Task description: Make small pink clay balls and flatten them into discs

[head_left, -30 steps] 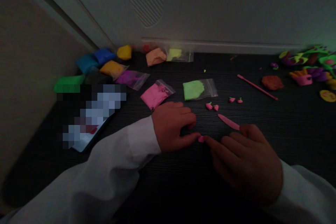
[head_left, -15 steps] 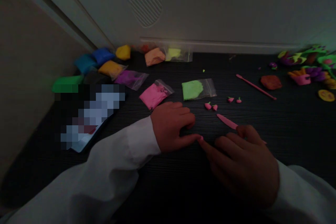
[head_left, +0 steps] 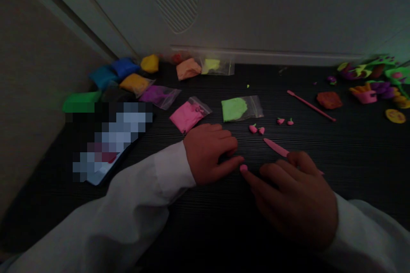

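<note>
A small pink clay ball (head_left: 243, 168) sits at the outstretched fingertip of my right hand (head_left: 297, 200); the other fingers there are curled. Just left of the ball is my left hand (head_left: 211, 153), one digit stretched toward it with a narrow gap, the rest loosely bent and holding nothing. A pink clay knife (head_left: 275, 147) lies partly hidden behind my right hand. Beyond it are small pink clay pieces with green tops, one pair nearer (head_left: 253, 128) and another pair farther right (head_left: 280, 121).
Bags of pink clay (head_left: 185, 115) and green clay (head_left: 234, 109) lie ahead, with several other colours behind. A phone (head_left: 124, 136) is at left. To the right are a pink stick tool (head_left: 310, 105), a reddish-brown lump (head_left: 329, 100) and clay models (head_left: 365, 95). A pale panel (head_left: 272, 21) stands behind.
My left fingertip has come away from the pink clay ball, which stays at my right fingertip and shows more fully. The view has shifted very slightly.
</note>
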